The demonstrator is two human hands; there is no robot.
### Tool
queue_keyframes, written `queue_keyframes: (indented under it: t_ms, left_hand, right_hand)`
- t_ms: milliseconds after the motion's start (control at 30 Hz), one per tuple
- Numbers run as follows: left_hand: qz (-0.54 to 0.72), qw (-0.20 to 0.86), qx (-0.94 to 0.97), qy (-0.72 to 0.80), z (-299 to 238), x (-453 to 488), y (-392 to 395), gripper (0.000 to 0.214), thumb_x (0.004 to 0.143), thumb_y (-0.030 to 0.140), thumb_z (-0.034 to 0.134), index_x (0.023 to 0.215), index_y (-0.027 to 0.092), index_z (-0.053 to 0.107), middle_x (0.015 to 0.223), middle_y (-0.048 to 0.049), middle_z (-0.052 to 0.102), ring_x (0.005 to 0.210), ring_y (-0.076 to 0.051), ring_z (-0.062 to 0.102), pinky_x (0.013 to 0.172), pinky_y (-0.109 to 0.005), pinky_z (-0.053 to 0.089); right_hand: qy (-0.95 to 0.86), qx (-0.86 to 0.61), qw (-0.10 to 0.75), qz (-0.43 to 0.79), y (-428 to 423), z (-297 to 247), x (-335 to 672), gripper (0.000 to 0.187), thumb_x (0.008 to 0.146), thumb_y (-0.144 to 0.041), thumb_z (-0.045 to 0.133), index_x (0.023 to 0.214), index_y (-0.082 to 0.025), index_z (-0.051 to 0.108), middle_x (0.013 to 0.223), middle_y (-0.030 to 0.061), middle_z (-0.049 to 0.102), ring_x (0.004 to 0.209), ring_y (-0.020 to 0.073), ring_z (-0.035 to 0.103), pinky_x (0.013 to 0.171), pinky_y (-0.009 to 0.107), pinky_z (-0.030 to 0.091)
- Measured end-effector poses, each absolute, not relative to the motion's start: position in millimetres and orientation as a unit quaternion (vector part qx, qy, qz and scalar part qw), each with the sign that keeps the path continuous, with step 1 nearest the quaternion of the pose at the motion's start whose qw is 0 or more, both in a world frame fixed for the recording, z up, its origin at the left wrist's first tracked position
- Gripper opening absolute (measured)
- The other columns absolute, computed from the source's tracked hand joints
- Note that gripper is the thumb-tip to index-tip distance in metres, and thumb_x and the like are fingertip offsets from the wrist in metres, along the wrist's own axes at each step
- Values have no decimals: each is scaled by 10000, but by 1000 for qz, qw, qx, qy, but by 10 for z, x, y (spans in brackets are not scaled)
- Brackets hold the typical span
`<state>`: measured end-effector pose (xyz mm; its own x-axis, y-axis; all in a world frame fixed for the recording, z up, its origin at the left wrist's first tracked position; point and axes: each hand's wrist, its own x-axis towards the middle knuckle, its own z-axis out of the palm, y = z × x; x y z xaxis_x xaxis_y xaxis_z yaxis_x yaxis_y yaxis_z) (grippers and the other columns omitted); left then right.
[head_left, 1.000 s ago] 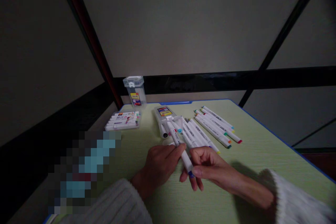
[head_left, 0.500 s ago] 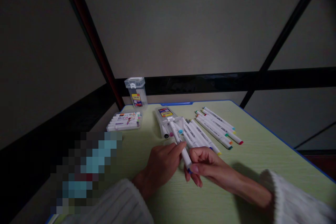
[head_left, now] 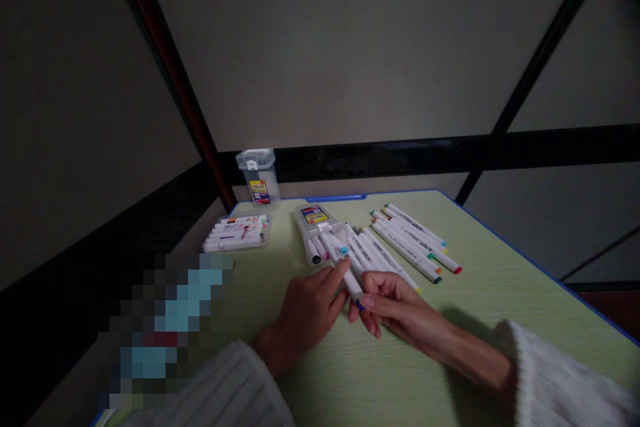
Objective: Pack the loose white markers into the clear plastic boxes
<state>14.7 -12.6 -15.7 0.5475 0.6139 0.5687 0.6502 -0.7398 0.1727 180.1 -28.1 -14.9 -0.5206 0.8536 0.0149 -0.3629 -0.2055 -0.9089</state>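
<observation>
A white marker with a blue end [head_left: 353, 285] points away from me, its far end at the mouth of a clear plastic case [head_left: 301, 219] that lies on its side. My right hand [head_left: 400, 307] pinches the blue end between thumb and fingers. From the other side, my left hand [head_left: 311, 303] has its index finger along the marker and its thumb close below; its other fingers are partly hidden. Markers with black, pink and light blue ends [head_left: 343, 251] show in the case's mouth. Several white markers [head_left: 383, 255] lie just right of it.
Another group of white markers [head_left: 407, 240] with coloured ends lies farther right on the pale green table [head_left: 500, 267]. At the back left stands a clear lidded box [head_left: 263, 173], with a flat pack of markers [head_left: 237, 232] in front. A blurred blue patch [head_left: 187, 300] is at left.
The blue-ended marker has slid a little away from me, toward the case. My right hand has moved forward with it, and my left index finger has reached farther along the marker.
</observation>
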Motion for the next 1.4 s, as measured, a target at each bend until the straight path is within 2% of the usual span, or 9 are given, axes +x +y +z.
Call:
queue_keyframes:
  t_ms: [200,300,533,700,967,1400]
  left_hand:
    - [-291,20,-877,-381,-140,149,-126,408,829,142,413,1236,108,420,971,-105,668,777,-182,664,653,-274,544]
    - [-284,24,-871,-400,-140,150,-119,411,829,143,419,1240,125,419,981,-99,670,785,-188,666,639,-285,549]
    - [-286,25,-859,-424,-131,155,-111,393,817,100,427,1205,162,445,1090,-97,636,916,-188,643,724,-292,547]
    - [-275,25,-853,-443,-98,155,-114,383,806,76,450,1174,179,468,1039,-68,655,818,-170,664,658,-263,550]
    - [-278,50,-854,-436,-129,119,-89,361,824,89,455,1174,176,479,970,-58,655,770,-167,661,612,-252,538]
    - [-288,31,-859,-421,-124,108,-60,357,820,110,483,1173,165,495,936,-66,680,727,-148,661,610,-226,524]
  right_hand:
    - [-470,-266,425,726,-283,-142,1805,327,644,-324,733,589,-145,465,621,6,656,418,27,506,396,133,375]
    - [-470,-283,432,716,-285,-125,1808,329,641,-327,734,582,-145,466,598,-5,639,420,27,498,403,135,382]
    - [-470,-296,437,708,-284,-112,1794,327,640,-331,735,585,-144,472,587,-8,632,417,31,492,405,138,386]
    - [-485,-307,442,689,-287,-109,1783,317,659,-338,720,590,-149,476,566,-10,626,423,38,497,413,143,399]
    - [-524,-344,443,642,-285,-83,1750,360,638,-417,713,594,-153,472,538,-21,601,408,39,488,389,143,389]
    - [-552,-338,451,614,-275,-131,1753,346,683,-452,666,652,-162,481,491,-39,548,422,54,481,394,160,382]
